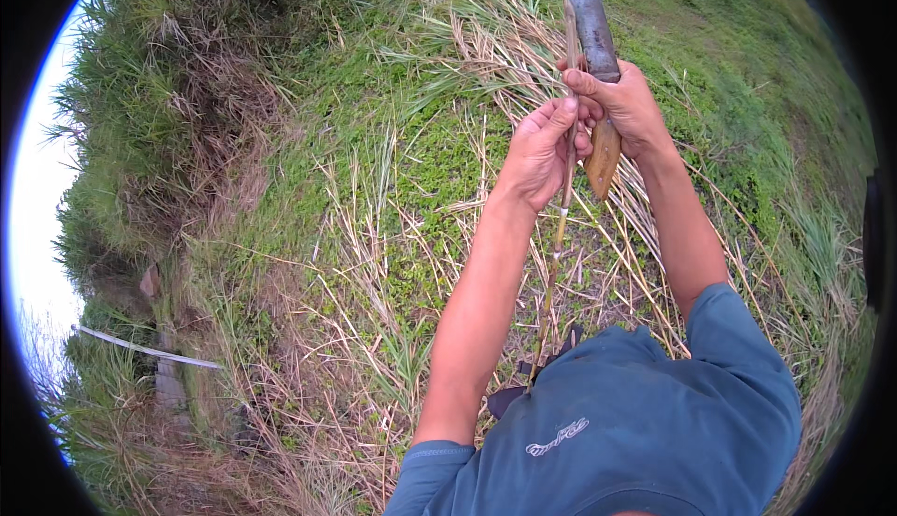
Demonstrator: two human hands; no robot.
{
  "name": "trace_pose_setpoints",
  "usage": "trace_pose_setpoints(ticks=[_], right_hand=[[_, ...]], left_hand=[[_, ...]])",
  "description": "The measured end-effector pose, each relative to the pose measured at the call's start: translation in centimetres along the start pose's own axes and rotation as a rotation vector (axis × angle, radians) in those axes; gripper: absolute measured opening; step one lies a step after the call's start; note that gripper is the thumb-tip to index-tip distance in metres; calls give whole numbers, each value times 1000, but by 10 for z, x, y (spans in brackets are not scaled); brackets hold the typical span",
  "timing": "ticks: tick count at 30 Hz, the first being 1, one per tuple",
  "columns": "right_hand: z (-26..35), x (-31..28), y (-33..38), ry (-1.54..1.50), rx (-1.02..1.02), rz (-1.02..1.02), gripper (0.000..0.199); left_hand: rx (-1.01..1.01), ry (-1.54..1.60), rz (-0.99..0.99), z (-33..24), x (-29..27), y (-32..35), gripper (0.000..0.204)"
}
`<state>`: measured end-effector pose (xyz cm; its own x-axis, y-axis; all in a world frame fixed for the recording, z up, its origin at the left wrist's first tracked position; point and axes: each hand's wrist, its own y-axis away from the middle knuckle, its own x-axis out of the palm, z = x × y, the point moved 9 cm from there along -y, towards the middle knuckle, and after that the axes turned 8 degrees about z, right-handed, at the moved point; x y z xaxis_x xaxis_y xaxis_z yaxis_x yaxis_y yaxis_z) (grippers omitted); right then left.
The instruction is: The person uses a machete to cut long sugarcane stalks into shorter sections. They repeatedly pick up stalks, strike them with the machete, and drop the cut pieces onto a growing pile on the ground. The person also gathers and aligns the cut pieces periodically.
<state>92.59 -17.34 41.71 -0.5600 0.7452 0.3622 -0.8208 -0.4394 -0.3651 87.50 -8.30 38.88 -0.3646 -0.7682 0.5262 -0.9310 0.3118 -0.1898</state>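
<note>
Both hands meet high in the view, and here's the hold: the left hand (540,150) pinches a slim, jointed stalk (560,232), thumb pressed along it, fingers curled behind. Right beside it, the right hand (628,107) wraps the handle of a machete (590,23), its thumb and fingertips up against that same stalk. The broad, dull-grey blade points away from the body, running off the top edge; the worn wooden handle (605,159) pokes out below the palm, tapering toward the wearer. The stalk stands between blade and left thumb up top, then runs down, yellowish with pale rings, toward the teal T-shirt (645,413).

Now the ground: low, leafy green cover (299,156), littered all over with straw-coloured stems. Just beyond the hands lies a loose heap of cut stalks (491,35), dry tan mixed with long green blades. Over on the left, tall grass (140,133) rises in a shaggy bank, green over brown, with bright sky (39,189) behind it. Lower left, a white pole (154,352) slants across the growth, near a narrow grey strip (170,390). Out on the right, a grassy slope (738,26) sweeps around the rim.
</note>
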Motion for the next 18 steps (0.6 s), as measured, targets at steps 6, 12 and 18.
trace_pose_setpoints(ticks=[6, 12, 18], right_hand=[[-14, 1, -1, -39, 46, 70, 33], [-10, -6, 9, -69, -110, -76, 27], [-31, -16, 38, -66, -133, -156, 25]], left_hand=[[175, -84, -81, -8, 1, 2, 19], [284, -266, -207, -21, 10, 4, 19], [320, -582, -446, -47, -3, 24, 26]])
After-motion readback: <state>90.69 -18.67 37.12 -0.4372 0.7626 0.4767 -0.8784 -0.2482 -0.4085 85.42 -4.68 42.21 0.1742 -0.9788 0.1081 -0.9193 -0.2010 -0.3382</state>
